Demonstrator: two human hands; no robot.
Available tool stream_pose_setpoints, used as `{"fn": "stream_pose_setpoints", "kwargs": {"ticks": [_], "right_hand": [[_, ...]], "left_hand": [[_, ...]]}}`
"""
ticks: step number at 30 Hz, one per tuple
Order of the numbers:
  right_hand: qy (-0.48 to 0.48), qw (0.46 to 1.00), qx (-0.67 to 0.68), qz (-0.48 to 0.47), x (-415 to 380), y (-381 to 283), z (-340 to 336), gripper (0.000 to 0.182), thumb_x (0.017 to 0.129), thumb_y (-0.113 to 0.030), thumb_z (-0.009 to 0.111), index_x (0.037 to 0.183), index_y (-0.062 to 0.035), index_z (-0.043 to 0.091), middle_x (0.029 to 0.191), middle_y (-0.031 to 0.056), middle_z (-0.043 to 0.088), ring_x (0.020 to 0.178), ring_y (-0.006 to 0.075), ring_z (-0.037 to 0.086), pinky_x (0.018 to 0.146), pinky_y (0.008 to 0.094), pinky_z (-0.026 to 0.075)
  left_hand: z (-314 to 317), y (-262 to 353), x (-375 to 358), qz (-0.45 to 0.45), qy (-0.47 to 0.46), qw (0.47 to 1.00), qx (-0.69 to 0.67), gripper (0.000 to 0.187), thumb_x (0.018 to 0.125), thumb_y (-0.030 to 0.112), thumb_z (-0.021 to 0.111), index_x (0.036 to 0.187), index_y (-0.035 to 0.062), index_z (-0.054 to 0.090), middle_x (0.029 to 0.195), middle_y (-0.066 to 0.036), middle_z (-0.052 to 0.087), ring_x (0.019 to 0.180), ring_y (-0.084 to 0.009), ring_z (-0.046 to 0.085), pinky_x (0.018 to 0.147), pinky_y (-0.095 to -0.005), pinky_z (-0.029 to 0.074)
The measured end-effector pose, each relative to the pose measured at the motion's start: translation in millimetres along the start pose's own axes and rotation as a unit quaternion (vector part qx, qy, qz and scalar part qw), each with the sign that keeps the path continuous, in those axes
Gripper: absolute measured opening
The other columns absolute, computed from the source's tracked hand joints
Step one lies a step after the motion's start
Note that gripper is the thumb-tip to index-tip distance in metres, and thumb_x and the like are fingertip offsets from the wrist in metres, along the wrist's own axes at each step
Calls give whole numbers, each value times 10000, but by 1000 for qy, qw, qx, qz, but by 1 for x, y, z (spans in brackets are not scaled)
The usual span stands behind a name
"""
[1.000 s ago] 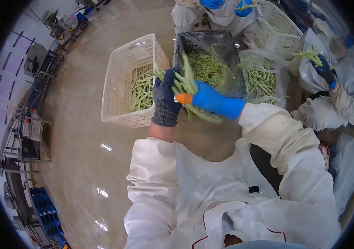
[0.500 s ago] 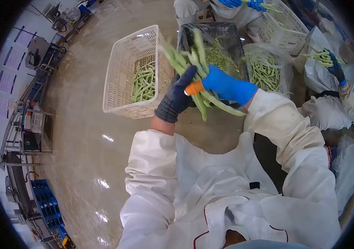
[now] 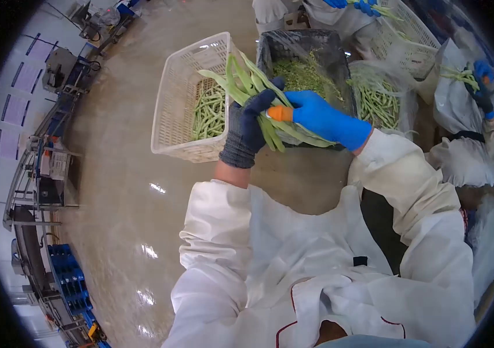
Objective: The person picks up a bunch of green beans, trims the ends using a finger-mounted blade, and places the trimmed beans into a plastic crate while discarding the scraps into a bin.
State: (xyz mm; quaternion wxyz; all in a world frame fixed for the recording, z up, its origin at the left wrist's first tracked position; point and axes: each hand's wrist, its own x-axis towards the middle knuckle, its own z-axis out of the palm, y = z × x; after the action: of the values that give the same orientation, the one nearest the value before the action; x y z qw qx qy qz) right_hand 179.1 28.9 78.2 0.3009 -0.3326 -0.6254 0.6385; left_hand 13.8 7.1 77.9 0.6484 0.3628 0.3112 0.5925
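Observation:
A bunch of long flat green beans (image 3: 236,86) slants up and left in front of me. My left hand (image 3: 248,123), in a dark knit glove, is wrapped round the bunch. My right hand (image 3: 329,119), in a blue glove, is closed round the lower part of the bunch, and bean ends stick out beneath it. An orange piece (image 3: 280,113) sits at the right thumb, against the beans; its kind I cannot make out. Beyond the left hand stands a white plastic crate (image 3: 163,107) with green beans (image 3: 208,116) in it.
Behind my hands stands a black tub (image 3: 265,49) with green trimmings (image 3: 305,72). Right of it, a clear plastic bag holds beans (image 3: 379,105). A co-worker's gloved hand (image 3: 482,90) holds beans at the right; another person's blue gloves (image 3: 367,7) show at the top. Machinery lines the left wall.
The bunch, blurred before, now shows sharply and tilts further left. My right hand's fingers remain round its lower part. The co-worker's hands at the right have shifted; the whole view has moved slightly.

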Motion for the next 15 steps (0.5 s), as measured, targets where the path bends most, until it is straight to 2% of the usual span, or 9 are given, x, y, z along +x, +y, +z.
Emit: {"fn": "stream_pose_setpoints", "kwargs": {"ticks": [1, 4, 5, 6, 7, 10, 14, 15], "right_hand": [[19, 1000, -14, -16, 1, 1, -1, 315, 877, -287, 676, 1082, -47, 678, 881, 40, 673, 788, 94, 583, 733, 274, 484], [78, 995, -29, -62, 1, 6, -8, 268, 862, -222, 682, 1059, -40, 688, 881, 41, 675, 799, 91, 586, 736, 279, 484], [99, 992, -17, -81, 2, 8, -13, 263, 857, -203, 682, 1059, -35, 687, 883, 42, 676, 801, 93, 588, 741, 278, 483], [120, 988, -6, -101, 5, 8, -19, 258, 852, -185, 682, 1059, -30, 686, 885, 42, 676, 803, 95, 589, 747, 276, 482], [168, 978, -73, -98, 8, 5, -29, 256, 853, -164, 676, 1058, -12, 683, 905, 48, 678, 817, 105, 600, 765, 269, 478], [125, 972, -4, -198, 6, -18, -37, 249, 862, -150, 658, 1060, -1, 680, 922, 41, 676, 853, 104, 600, 800, 269, 476], [-65, 988, 41, -132, 2, -23, -17, 229, 882, -116, 612, 1065, 6, 676, 956, 33, 679, 887, 110, 589, 855, 291, 476], [-36, 983, -3, -180, 19, 4, -25, 292, 886, -153, 589, 1141, -23, 642, 995, 94, 696, 903, 200, 645, 839, 347, 500]], "left_hand": [[1, 0, -1, 7, 2, 1000, -3, 396, 844, 70, 616, 1222, -31, 556, 1139, -151, 636, 990, -225, 634, 863, -344, 531], [0, 4, -1, -6, 85, 996, -40, 381, 843, 78, 616, 1204, -33, 565, 1103, -152, 640, 984, -236, 634, 855, -352, 533], [-2, 11, -3, -12, 39, 998, -56, 360, 848, 87, 615, 1185, -33, 573, 1041, -147, 649, 945, -242, 644, 824, -347, 541], [-5, 15, -4, -26, 46, 998, -43, 350, 850, 95, 618, 1173, -33, 579, 1027, -147, 651, 925, -244, 648, 813, -348, 543], [-8, 19, -6, -40, 53, 997, -31, 340, 851, 102, 620, 1162, -33, 584, 1013, -148, 654, 906, -245, 653, 802, -349, 546], [-13, 19, -6, -76, 41, 996, 35, 317, 867, 97, 594, 1150, -44, 580, 992, -145, 649, 874, -246, 660, 803, -366, 548], [-8, 7, -17, -121, -1, 987, 108, 331, 798, 1, 652, 1119, -34, 579, 966, -140, 652, 844, -243, 659, 742, -369, 562], [-6, 5, -19, -141, -10, 983, 116, 343, 794, 2, 654, 1126, -29, 574, 974, -140, 651, 843, -242, 659, 741, -368, 562]]}}
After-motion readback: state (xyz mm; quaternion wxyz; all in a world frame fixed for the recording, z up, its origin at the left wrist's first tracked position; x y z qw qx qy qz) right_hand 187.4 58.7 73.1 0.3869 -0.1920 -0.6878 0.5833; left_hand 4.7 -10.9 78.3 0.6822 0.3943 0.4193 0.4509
